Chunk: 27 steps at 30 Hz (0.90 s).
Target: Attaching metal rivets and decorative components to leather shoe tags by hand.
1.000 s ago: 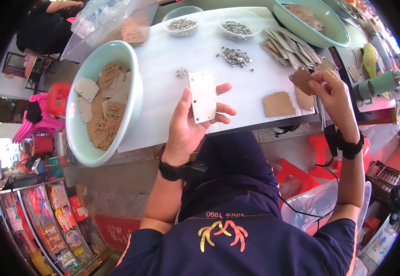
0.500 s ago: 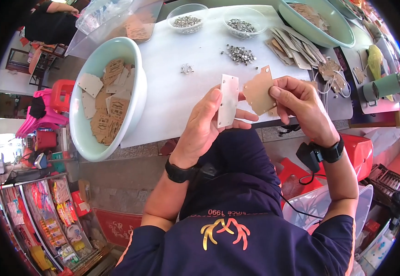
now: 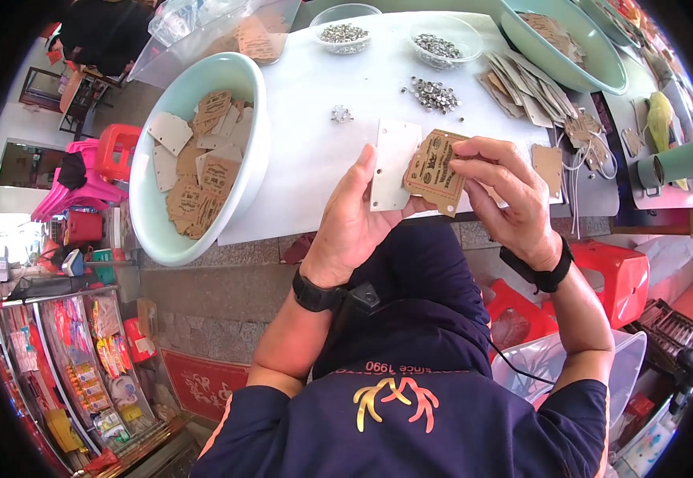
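My left hand holds a pale card with small holes along its edges, gripped at the thumb side. Pinched between thumb and fingers of my right hand is a brown printed card with a notched outline. Its left edge overlaps the pale card; whether they touch I cannot tell. Beyond my hands lie a heap of small metal studs and a few clear ones on the white tabletop.
At left a pale green basin holds many cards. Two clear bowls of metal pieces stand at the back. Stacked cards, another green basin, white cord and a green flask are at right. Red stools stand below.
My right hand has turned the brown card over so its printed side shows and brought it left against or over the pale card. The pale card now faces me more broadly.
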### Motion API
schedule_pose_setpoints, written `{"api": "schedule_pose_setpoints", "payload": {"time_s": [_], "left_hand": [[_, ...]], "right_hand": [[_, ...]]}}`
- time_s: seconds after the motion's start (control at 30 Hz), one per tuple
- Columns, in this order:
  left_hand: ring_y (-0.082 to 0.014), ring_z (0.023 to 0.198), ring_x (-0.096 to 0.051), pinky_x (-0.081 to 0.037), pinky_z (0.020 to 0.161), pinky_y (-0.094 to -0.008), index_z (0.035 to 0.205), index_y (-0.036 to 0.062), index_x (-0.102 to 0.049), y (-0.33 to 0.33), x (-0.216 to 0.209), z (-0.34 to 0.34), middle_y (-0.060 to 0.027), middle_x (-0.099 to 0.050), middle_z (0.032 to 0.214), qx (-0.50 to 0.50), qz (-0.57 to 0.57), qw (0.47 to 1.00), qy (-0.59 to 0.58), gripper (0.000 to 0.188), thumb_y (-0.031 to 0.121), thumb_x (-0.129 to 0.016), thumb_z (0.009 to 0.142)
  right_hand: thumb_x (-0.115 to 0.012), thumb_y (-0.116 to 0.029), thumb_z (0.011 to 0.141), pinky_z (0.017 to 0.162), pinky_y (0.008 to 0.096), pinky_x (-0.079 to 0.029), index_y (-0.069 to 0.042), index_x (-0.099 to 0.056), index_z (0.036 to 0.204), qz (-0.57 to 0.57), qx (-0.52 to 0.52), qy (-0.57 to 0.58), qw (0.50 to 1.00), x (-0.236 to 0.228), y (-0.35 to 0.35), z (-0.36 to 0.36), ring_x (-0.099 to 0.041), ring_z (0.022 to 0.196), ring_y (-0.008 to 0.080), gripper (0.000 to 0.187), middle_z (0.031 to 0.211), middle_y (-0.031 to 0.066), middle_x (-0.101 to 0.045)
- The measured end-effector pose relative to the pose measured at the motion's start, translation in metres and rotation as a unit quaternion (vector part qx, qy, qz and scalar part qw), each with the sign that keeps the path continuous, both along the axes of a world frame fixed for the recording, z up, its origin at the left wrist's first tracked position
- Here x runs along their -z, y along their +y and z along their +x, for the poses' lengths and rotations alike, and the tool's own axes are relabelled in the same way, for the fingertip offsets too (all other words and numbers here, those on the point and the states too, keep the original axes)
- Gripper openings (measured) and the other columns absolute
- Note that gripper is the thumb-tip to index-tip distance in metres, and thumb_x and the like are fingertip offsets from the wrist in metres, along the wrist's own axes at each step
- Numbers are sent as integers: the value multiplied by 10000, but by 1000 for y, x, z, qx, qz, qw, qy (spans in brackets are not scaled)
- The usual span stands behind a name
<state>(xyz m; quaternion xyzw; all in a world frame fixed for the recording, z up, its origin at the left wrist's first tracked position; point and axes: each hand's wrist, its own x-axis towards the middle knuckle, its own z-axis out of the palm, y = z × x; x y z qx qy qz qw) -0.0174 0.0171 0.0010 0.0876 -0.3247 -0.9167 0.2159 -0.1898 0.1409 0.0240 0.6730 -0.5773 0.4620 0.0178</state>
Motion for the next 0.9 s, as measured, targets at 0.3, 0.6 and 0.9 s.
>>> {"api": "schedule_pose_setpoints", "payload": {"time_s": [0.3,0.6,0.9], "left_hand": [[-275,1207,-540,-472,994,-513,1411,12,-345,0,-3,2,-153,-502,1340,-7,-10,1000,6,547,415,-270,1049],[-281,1195,-548,-469,999,-515,1391,-2,-367,0,-3,2,-166,-516,1319,-18,5,1000,25,548,414,-267,1049],[-328,1194,-550,-469,977,-441,1405,-21,-365,3,3,-7,-220,-512,1328,-85,-184,977,-60,596,444,-316,1037]], "right_hand": [[-576,95,777,821,354,-523,-8,-667,1046,23,6,-26,999,1,3,2,-637,982,291,302,1134,138,-625],[-612,94,763,787,354,-522,-13,-659,1050,42,-1,-2,999,2,1,-4,-628,936,294,310,1113,134,-620],[-707,31,731,583,331,-496,-51,-670,1021,-14,119,66,991,-11,0,3,-612,687,244,303,860,84,-621]]}}
